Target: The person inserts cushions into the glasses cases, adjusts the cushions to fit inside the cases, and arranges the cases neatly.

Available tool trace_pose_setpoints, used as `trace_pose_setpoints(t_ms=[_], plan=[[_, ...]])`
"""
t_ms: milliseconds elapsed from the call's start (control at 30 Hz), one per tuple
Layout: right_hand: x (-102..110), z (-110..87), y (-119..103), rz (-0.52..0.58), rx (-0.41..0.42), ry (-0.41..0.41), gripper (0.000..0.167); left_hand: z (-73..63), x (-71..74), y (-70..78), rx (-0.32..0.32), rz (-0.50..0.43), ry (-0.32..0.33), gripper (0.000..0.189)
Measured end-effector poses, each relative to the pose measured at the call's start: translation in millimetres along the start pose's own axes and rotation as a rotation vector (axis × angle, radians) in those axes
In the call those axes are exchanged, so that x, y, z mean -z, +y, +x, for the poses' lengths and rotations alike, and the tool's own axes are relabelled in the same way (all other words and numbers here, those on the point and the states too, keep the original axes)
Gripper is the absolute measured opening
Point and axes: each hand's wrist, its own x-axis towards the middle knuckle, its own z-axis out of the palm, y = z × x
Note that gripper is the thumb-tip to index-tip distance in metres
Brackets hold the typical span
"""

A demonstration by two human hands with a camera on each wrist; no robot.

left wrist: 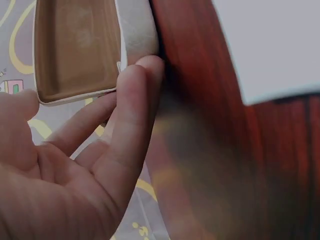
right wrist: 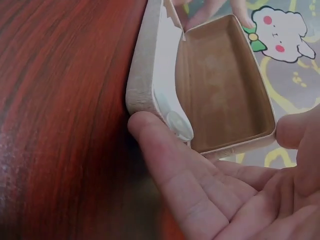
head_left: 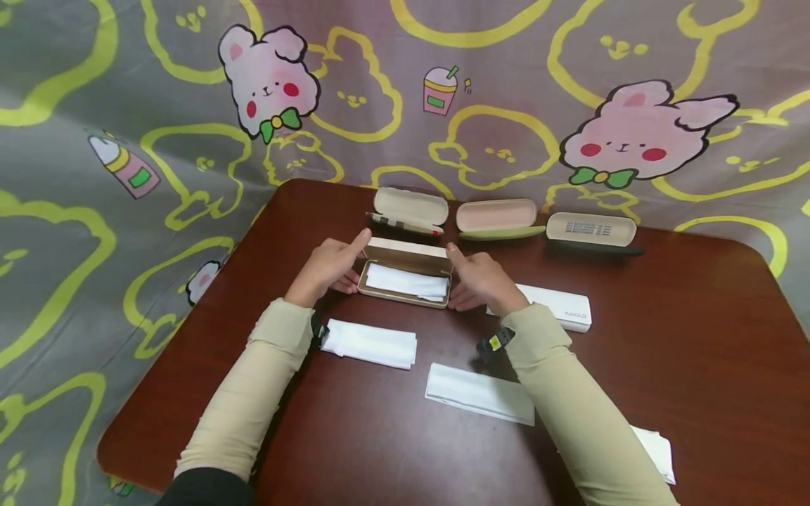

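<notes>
An eyeglass case (head_left: 410,261) stands open on the table between both hands, its lid raised and its inside brown. In its base lies a folded white cloth (head_left: 408,282), whose end also shows in the right wrist view. My left hand (head_left: 328,268) holds the case's left end, thumb at the lid's corner and fingers against the base. At the opposite end, my right hand (head_left: 486,281) holds it likewise; in the right wrist view its thumb touches the lid (right wrist: 225,85) and a fingertip presses the base's corner.
Behind stand three more open cases: one plaid (head_left: 411,207), one green with pink lining (head_left: 496,215), one dark (head_left: 591,230). A closed white case (head_left: 566,308) lies beyond my right wrist. Nearer are folded white cloths (head_left: 370,343), (head_left: 479,393), one partly under my right forearm. A patterned curtain (head_left: 380,91) hangs behind.
</notes>
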Motion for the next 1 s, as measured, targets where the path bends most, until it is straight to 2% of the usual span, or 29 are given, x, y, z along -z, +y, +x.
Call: trace_pose_setpoints(t_ms=[200,400,633,1000], plan=[[3,0.1,6,0.056,-0.007,-0.028,0.079,-2.5,-3.1,1.5,-0.026,0.04,-0.04,0.084],[3,-0.6,8,0.067,0.033,-0.077,0.075,-1.9,3.2,-3.4,-0.026,-0.031,-0.08,0.08],[9,-3.4,7,0.064,0.042,-0.153,0.061,-0.8,12.3,-13.6,0.0,-0.09,-0.178,0.073],[11,-2.5,7,0.046,0.067,-0.183,0.044,0.5,16.6,-13.8,-0.012,-0.157,-0.245,0.063]])
